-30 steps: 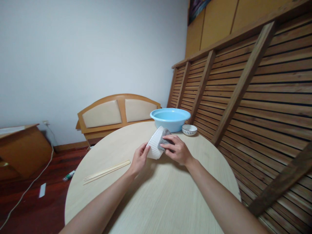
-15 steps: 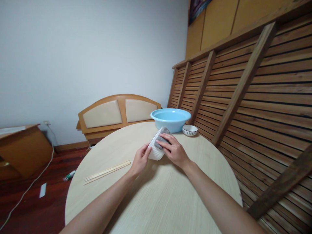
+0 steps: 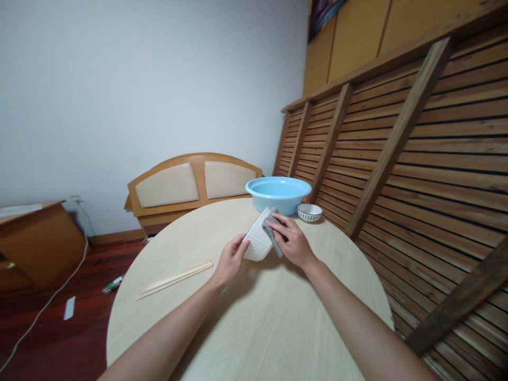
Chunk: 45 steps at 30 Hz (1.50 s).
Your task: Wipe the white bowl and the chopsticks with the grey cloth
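A white ribbed bowl [image 3: 257, 239] is held tilted above the table, its outer side facing me. My left hand [image 3: 232, 258] grips its left edge, the thumb lying on the ribbed side. In my right hand [image 3: 292, 241] is a grey cloth [image 3: 274, 233], pressed against the right side of the bowl. The fingers of that hand are bent over the cloth. The inside of the bowl is turned out of sight.
Behind the bowl stands a light blue basin [image 3: 278, 196], with a small patterned bowl [image 3: 309, 212] beside it on the right. Several chopsticks [image 3: 174, 280] lie at the left of the round table [image 3: 246, 328]. Wooden slats [image 3: 397, 174] lean along the right.
My right hand has slid the cloth to the right across the bowl, from its middle to its right side, uncovering more ribs. My left hand has hardly moved.
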Each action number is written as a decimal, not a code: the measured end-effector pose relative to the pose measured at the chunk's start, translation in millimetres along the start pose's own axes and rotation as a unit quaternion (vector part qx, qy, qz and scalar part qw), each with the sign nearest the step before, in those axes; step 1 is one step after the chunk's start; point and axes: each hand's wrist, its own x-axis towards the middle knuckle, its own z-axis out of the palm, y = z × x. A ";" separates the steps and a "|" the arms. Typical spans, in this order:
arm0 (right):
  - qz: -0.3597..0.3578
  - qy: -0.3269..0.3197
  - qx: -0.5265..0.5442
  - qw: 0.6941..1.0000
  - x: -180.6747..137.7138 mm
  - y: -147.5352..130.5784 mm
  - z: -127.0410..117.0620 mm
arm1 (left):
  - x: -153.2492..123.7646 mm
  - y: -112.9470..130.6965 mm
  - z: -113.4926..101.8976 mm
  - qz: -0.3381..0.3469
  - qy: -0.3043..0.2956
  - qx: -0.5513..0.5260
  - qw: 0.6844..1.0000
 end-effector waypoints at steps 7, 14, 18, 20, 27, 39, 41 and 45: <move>-0.054 -0.042 0.012 0.998 -1.7 -1.4 -6.2 | 2.6 -1.7 -3.6 -0.006 0.022 -0.004 1.000; -0.012 -0.012 0.019 1.000 -5.7 1.1 1.5 | 2.4 -3.8 -2.1 -0.005 0.015 -0.032 0.999; 0.011 -0.004 0.019 1.000 -6.2 0.5 5.0 | 1.6 -6.9 -3.6 -0.002 0.003 -0.047 0.999; 0.009 -0.007 0.014 1.000 -6.1 0.0 4.8 | 1.9 -8.5 -3.9 0.006 -0.004 -0.047 0.999; -0.108 -0.096 -0.021 0.989 -4.0 -13.5 3.9 | 3.9 -12.4 -4.1 0.010 0.007 -0.046 0.999; -0.011 -0.098 -0.049 0.994 -9.2 -4.9 16.2 | 4.4 -33.3 -11.1 -0.008 0.008 0.024 1.000; -0.004 -0.100 -0.055 0.993 -11.0 -1.7 17.4 | 5.3 -34.1 -10.9 -0.013 0.011 0.041 0.999; -0.055 -0.151 -0.082 0.984 -11.5 -3.4 15.7 | 6.7 -27.0 -11.8 0.004 0.007 0.051 0.999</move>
